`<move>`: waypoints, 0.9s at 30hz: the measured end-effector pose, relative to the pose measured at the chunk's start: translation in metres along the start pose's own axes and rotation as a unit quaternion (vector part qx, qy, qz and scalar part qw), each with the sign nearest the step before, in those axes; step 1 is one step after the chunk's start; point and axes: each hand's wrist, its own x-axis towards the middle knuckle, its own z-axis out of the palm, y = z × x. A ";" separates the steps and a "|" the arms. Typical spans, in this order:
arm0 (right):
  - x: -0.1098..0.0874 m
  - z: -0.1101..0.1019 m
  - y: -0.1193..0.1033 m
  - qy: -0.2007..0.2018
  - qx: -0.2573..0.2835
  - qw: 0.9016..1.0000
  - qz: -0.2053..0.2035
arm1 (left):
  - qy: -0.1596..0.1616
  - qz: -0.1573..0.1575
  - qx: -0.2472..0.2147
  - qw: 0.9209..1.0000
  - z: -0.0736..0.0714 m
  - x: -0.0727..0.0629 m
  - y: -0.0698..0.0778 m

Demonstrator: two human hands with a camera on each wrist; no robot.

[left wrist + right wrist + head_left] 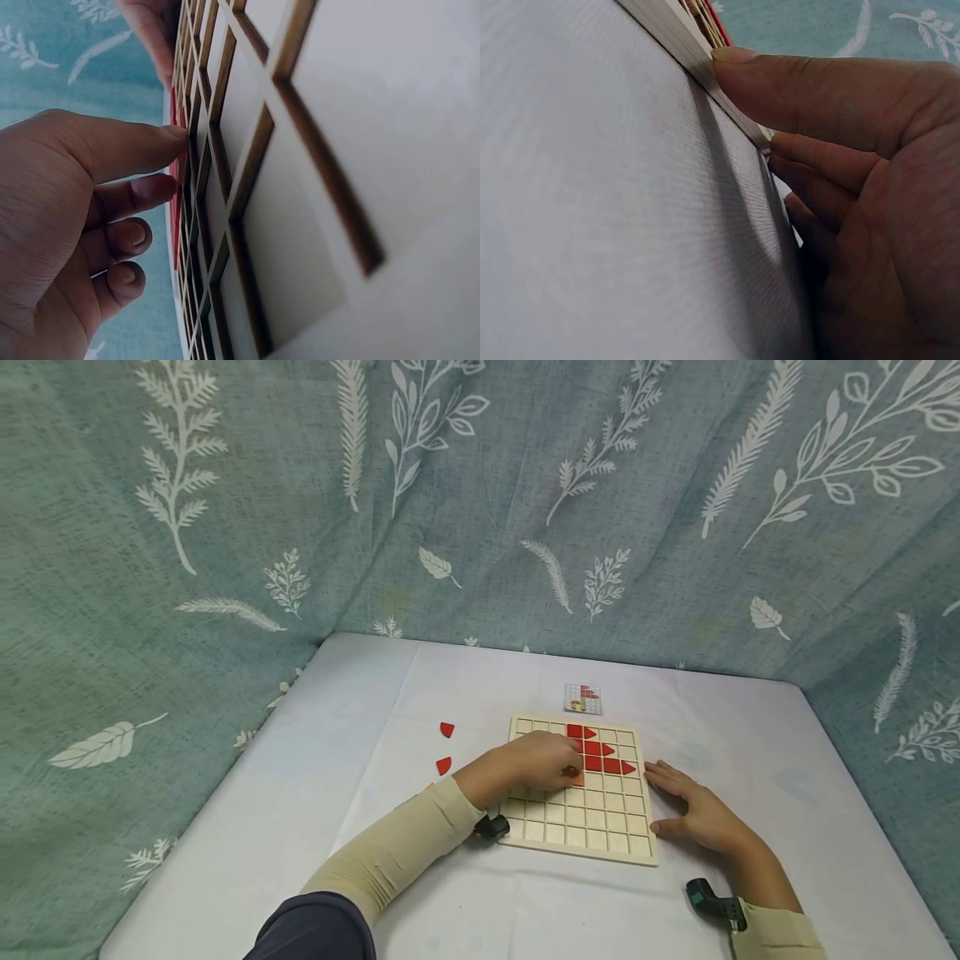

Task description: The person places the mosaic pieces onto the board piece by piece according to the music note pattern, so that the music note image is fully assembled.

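A pale wooden grid board [573, 837] lies on the table, with red tiles [592, 764] set in rows near its far side, each row ending in a pointed piece. My left hand [546, 762] reaches over the board, thumb and index finger pinching an orange tile [577, 780] at a square just below the red rows. In the left wrist view, the thumb [154, 146] and index fingertip come right down to the grid, the other fingers curled in. My right hand [701, 814] rests at the board's right edge, its thumb [739, 71] and extended fingers touching the side.
Two loose red tiles with rounded edges [447, 729] lie left of the board. A bit of orange [430, 786] shows beside the left sleeve, which hides what lies under it. Behind the board is a small picture card [583, 699]. A leaf-patterned curtain [480, 527] hangs behind the white-covered table [360, 693].
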 end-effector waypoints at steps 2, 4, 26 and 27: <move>0.000 0.001 -0.001 -0.002 0.000 1.000 0.003 | 0.002 0.002 0.001 1.000 0.000 -0.002 0.000; 0.001 0.001 -0.002 -0.004 -0.002 1.000 0.003 | 0.005 0.003 0.001 1.000 0.000 -0.005 -0.001; 0.000 -0.001 -0.001 -0.012 -0.004 1.000 -0.002 | 0.008 -0.095 -0.017 0.995 -0.007 -0.083 -0.043; 0.000 -0.001 0.000 -0.013 -0.005 1.000 -0.003 | 0.008 -0.099 -0.019 0.995 -0.006 -0.086 -0.045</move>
